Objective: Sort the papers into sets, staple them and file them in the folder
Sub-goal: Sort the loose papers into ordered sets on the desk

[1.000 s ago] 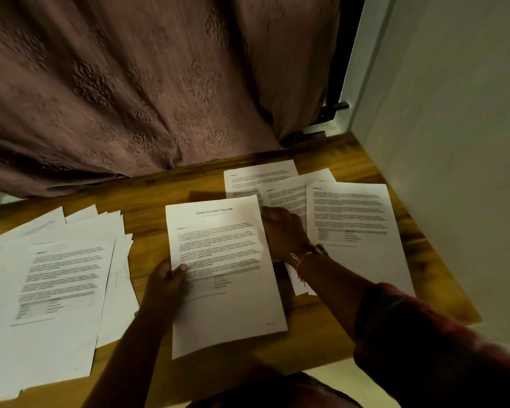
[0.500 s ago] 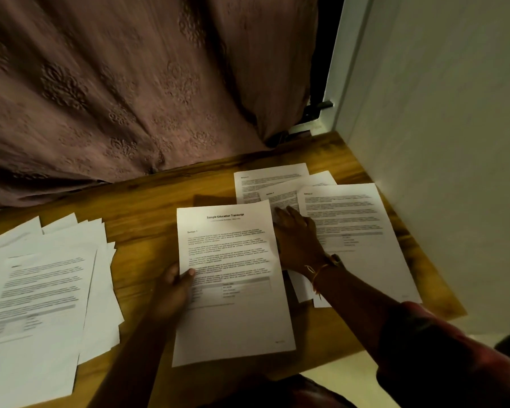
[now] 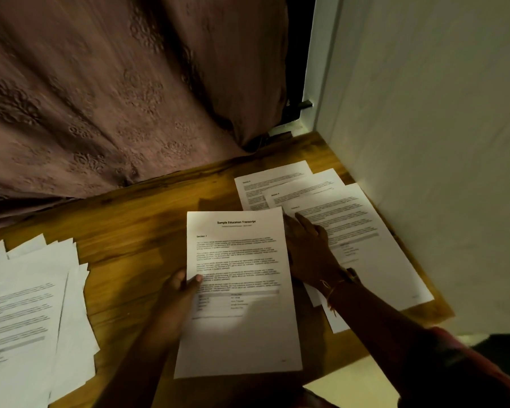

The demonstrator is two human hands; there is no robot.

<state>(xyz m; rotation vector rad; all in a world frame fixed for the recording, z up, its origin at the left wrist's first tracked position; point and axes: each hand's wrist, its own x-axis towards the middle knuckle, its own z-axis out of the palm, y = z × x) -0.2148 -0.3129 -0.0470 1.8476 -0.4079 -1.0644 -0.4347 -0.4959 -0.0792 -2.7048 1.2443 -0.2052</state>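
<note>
I am looking down on a wooden bench pushed into a corner. A brownish patterned curtain hangs behind it and drapes onto its far edge. A pale wall runs along its right side, with a white frame standing between curtain and wall. The light is dim and falls brightest on the paper.

On the left of the bench lies a loose pile of printed pages, spread unevenly and running off the picture's edge. At the right, beside the wall, three sheets lie fanned over one another, each with its heading line showing.

Between them is the title sheet, headed "Sample Education Transcript"; it casts a shadow on the wood beyond its top edge. The left hand pinches this sheet at its left edge: the thumb lies on top, and the other fingers are under the paper where I cannot see them. The right hand lies flat on the fanned sheets, fingers straight and close together, gripping nothing. The title sheet's right edge covers part of it. A thin thread band circles that wrist, and further up the arm is a reddish sleeve.
</note>
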